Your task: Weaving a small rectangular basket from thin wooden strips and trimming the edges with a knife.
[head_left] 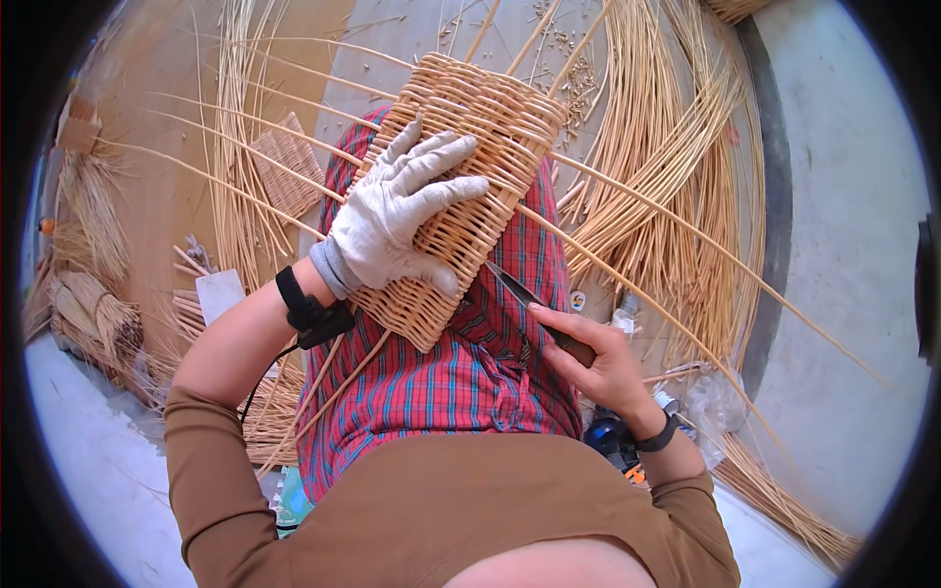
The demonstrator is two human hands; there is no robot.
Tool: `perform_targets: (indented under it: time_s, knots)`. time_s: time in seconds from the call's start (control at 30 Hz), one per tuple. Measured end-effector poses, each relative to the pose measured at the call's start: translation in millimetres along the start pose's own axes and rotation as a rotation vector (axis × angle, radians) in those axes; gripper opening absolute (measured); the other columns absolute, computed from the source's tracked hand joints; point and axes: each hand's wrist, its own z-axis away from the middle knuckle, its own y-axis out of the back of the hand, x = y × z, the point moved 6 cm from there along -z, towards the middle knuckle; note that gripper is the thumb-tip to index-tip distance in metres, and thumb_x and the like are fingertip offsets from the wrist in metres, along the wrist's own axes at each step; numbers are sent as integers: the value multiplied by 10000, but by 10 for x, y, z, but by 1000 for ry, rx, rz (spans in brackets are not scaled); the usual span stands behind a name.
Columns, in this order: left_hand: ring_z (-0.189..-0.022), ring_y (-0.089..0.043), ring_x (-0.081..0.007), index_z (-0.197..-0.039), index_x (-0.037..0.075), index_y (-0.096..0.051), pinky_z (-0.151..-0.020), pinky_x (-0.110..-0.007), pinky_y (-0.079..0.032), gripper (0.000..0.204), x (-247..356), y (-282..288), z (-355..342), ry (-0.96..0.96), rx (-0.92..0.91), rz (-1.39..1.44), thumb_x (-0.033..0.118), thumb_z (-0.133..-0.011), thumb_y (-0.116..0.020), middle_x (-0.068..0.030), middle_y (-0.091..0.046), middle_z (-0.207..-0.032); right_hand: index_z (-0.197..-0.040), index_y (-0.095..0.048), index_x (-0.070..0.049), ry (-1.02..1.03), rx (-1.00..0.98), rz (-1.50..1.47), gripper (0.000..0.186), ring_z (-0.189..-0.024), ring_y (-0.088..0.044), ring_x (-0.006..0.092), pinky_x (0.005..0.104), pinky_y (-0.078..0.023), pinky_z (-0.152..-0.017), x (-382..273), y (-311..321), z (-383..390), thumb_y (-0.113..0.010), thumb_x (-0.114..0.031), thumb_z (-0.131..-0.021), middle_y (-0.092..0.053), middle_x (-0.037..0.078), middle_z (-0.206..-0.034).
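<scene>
A rectangular woven wicker panel (466,108), with long stakes sticking out, rests tilted across my lap on red, blue-striped checked cloth (412,392). My left hand (402,211), in a whitish glove, lies over the weave with fingers spread and thumb toward its lower part. My right hand (598,358) is bare and closed round the dark handle of a knife (520,291); the pointed metal blade reaches up to the panel's right edge.
Long bundles of pale rods (676,196) lie at upper right, more rods (245,118) at upper left. A smaller woven piece (284,162), short offcuts (569,78), a tied bundle (93,314) and a crumpled plastic bag (711,402) lie around me. A pale surface (833,196) runs along the right.
</scene>
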Motion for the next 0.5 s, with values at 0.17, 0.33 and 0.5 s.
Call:
perform_targets:
  time_s: [0.17,0.33,0.5]
  knots:
    - [-1571,-392,-339,-1603,185,-503,-1336,-576,-189,1160,39,-90,-6,-18,-31,-67,772,-638,-765,-120,-437,-1689,-1415,-726,-173,173,133,88,492,-809,-743,218,321,-575,-758,43,-4,-60,-741,-79,-933,-795,104,-1023]
    - [-1620,-309,-281,-1666,162,-405,-1347,-614,-119,1162,82,-143,-39,-2,-155,-226,806,-729,-650,-68,-383,-1730,-1383,-751,-293,250,93,384,535,-541,-578,191,342,-484,-521,10,195,-212,-789,-111,-881,-607,15,-699]
    - [-1632,-272,-299,-1654,167,-431,-1340,-657,-89,1139,48,-183,-69,3,-157,-189,756,-714,-693,-62,-380,-1731,-1335,-783,-312,492,-6,740,597,-495,-488,149,335,-422,-456,-246,451,-469,-829,-72,-790,-490,-13,-645]
